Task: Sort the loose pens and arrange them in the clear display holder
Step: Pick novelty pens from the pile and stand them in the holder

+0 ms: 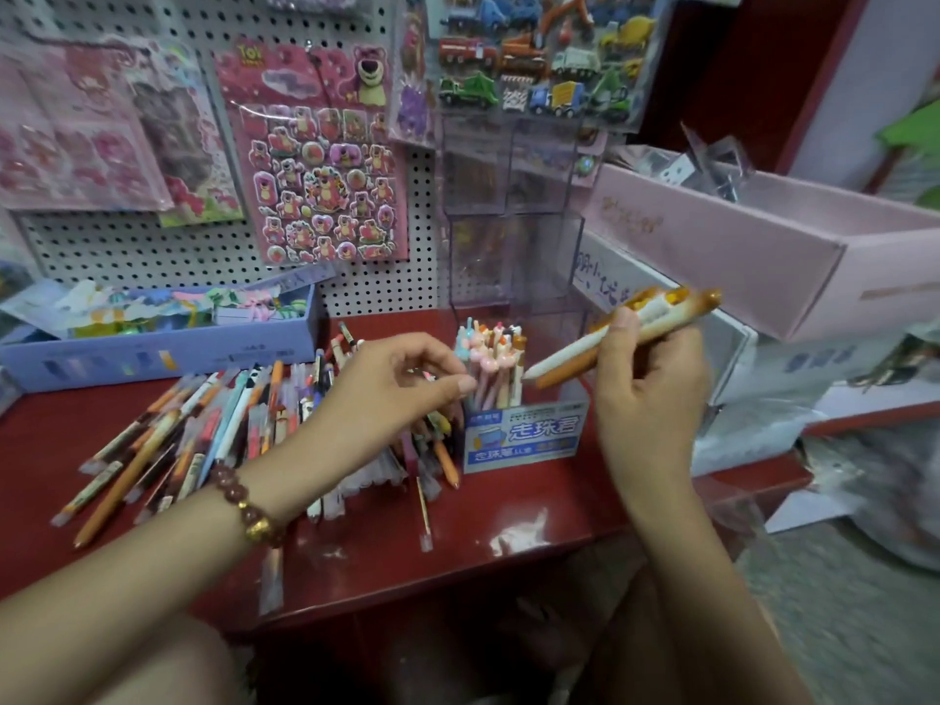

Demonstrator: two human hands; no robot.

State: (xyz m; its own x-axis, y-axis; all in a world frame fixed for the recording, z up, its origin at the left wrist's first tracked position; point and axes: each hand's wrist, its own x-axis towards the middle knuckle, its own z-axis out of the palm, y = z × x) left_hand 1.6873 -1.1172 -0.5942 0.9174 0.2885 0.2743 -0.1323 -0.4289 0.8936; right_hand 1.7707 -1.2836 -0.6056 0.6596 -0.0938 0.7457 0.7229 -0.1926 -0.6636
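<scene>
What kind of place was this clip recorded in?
Likely a stationery or toy shop: sticker sheets hang on a pegboard, and loose pens lie on the red counter beside a clear display holder.

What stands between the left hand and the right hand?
The head view shows upright pastel pens with cartoon tops in the clear plastic display holder, between the left hand and the right hand, which grips orange and white pens.
</scene>
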